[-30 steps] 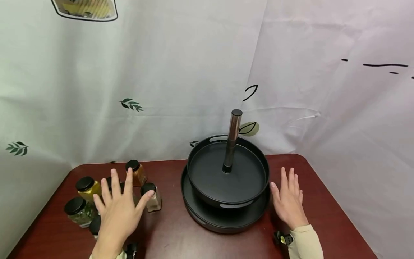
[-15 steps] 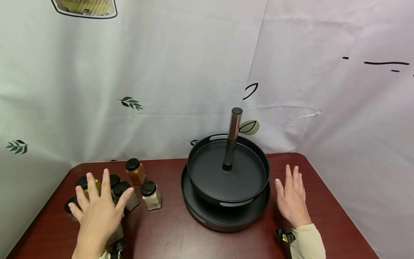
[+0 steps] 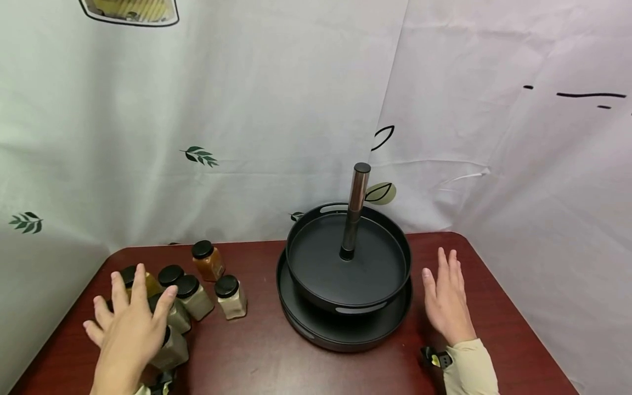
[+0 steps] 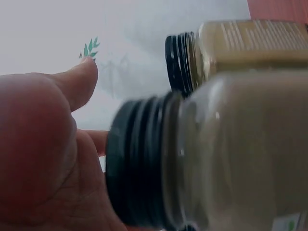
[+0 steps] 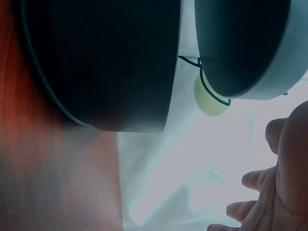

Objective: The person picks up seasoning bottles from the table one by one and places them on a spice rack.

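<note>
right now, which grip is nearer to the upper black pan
Right. The right grip is just right of the upper black pan, not touching it; the left grip is farther to its left, by the jars.

The reddish-brown table carries a cluster of black-lidded jars at left and a wide black pan toward the right.

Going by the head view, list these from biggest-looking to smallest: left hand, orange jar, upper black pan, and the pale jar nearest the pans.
1. Upper black pan
2. Left hand
3. Orange jar and pale jar: too alike to rank
</note>
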{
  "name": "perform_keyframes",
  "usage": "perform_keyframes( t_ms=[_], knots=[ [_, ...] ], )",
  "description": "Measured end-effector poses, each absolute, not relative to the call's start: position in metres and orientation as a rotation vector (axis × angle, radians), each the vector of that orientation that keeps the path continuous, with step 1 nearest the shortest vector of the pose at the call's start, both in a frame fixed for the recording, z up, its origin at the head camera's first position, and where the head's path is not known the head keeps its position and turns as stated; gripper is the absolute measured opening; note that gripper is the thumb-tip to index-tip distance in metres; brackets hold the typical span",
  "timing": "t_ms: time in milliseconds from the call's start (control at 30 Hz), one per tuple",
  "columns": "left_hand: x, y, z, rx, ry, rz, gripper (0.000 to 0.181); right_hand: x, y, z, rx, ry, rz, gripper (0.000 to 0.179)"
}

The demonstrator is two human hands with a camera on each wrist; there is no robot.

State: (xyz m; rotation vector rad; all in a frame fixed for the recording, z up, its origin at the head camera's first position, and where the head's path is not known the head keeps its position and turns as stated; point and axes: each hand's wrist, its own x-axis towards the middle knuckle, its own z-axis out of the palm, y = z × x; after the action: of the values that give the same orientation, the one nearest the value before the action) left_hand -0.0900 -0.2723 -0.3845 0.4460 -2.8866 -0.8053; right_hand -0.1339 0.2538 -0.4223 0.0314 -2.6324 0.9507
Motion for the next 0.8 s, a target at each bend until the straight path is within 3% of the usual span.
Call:
perform_keyframes(
  t_ms=[800],
  knots=[
    [-0.071,-0.278,-0.362,0.794,-3.008,-0.761,0.107,-0.14,0.238,-0.408,0.12,-2.452,1.17,0.055]
  ],
)
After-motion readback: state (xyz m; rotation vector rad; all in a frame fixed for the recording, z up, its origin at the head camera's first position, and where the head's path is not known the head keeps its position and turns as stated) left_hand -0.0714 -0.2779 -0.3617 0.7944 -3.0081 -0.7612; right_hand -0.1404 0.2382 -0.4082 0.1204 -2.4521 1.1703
